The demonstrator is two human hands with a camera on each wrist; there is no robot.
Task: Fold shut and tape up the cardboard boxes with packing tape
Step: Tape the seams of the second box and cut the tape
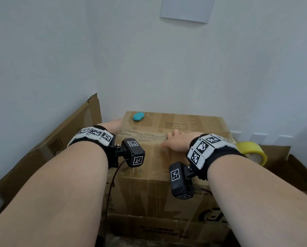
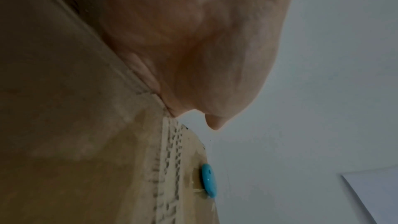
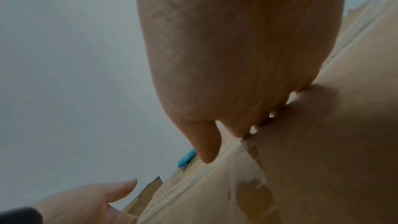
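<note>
Head view: a closed brown corrugated cardboard box [image 1: 167, 175] stood against the white wall [image 1: 149, 68]. The right hand [image 1: 176, 141] lay flat on the box top, fingers straight, pressing along the centre seam. The left hand [image 1: 113, 125] rested at the box's far left edge; whether it clasped that edge could not be told. A small turquoise oval object [image 1: 138, 116] lay on the box's far left corner. A yellow roll of packing tape [image 1: 252, 150] sat just right of the box, and a flattened cardboard sheet [image 1: 60, 139] leaned to its left.
</note>
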